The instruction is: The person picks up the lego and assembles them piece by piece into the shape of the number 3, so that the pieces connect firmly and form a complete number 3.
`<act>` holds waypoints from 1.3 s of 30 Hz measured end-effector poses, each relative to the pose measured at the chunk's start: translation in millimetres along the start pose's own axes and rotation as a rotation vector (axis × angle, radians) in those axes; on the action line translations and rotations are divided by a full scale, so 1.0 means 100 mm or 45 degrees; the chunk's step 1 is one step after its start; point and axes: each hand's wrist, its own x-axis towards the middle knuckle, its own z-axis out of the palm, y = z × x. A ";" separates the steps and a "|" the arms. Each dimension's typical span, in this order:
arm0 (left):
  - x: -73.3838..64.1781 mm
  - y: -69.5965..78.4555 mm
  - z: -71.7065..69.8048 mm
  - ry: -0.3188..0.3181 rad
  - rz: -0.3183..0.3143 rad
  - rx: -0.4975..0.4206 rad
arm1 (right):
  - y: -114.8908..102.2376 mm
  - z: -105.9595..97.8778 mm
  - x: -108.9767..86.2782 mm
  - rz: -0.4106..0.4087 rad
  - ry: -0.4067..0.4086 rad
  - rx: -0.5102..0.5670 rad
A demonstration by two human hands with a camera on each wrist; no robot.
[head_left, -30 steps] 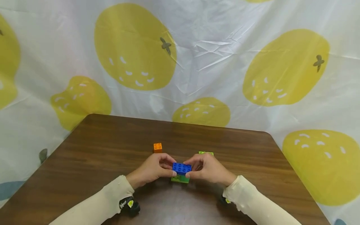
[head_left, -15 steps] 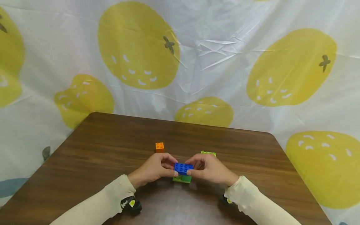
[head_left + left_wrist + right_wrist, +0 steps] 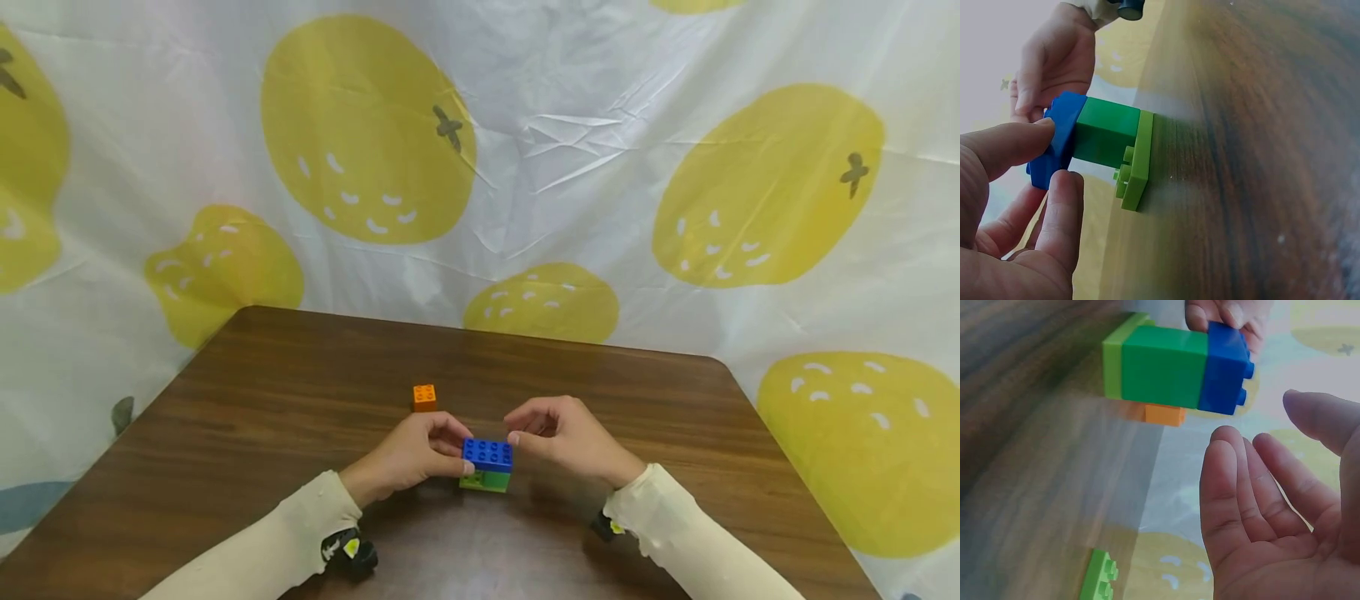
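Note:
A blue building brick (image 3: 487,452), studs up, sits on one end of a stack. Under it is a green brick (image 3: 1163,365), which stands on a thin lime brick (image 3: 1142,156) lying on the table. Bare lime studs show beneath the blue brick's overhang in the left wrist view. My left hand (image 3: 408,454) pinches the overhanging left end of the blue brick between thumb and fingers. Just right of the stack, my right hand (image 3: 573,437) hovers apart from it. Its fingers are relaxed, with nothing in them.
An orange brick (image 3: 424,398) stands on the brown table (image 3: 337,358) behind my left hand. Another lime brick (image 3: 1097,578) lies beyond the stack in the right wrist view; my right hand hides it from the head view. A lemon-print curtain (image 3: 555,208) hangs behind the table.
My right hand has let go of the blue brick and moved slightly right and away. The left hand keeps its pinch. The lime brick at the back right is now covered by my right hand.

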 end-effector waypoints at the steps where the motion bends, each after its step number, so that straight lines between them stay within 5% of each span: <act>1: 0.00 0.00 0.00 0.003 -0.002 0.001 | 0.00 -0.01 0.01 0.002 0.007 0.006; 23: 0.01 0.01 -0.01 -0.006 -0.018 0.042 | -0.14 0.07 0.50 -0.031 0.056 0.021; 39: -0.01 0.01 0.00 -0.016 0.000 0.023 | -0.08 0.24 0.89 -0.072 -0.027 -0.044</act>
